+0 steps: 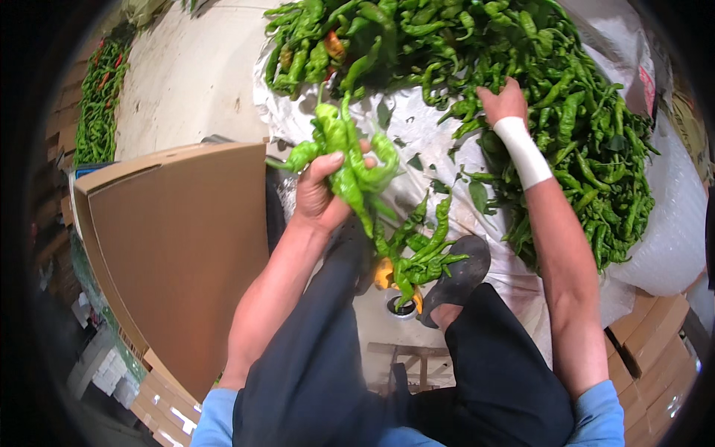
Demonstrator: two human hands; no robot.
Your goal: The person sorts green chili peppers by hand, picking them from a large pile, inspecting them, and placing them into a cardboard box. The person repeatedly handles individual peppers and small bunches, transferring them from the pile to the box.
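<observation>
My left hand (323, 193) grips a bunch of long, wrinkled green chili peppers (349, 151) in front of my knees. At the near edge of a large pile of green peppers (558, 100), my right hand (504, 104) reaches in with its fingers among them. Whether it grips one is hidden. A white wrap (522, 151) covers that wrist. Below the left hand, a smaller cluster of green peppers (419, 257) shows between my legs. Loose leaves (478, 195) lie on the white plastic sheet (430, 128) under the pile. A few peppers (335, 46) have turned orange-red.
A large cardboard box (179, 251) stands at my left. Between my feet are a roll of tape (401, 306) and a yellow object (384, 274). Bubble wrap (665, 234) and stacked cardboard (653, 346) are at the right. More peppers (100, 106) lie far left.
</observation>
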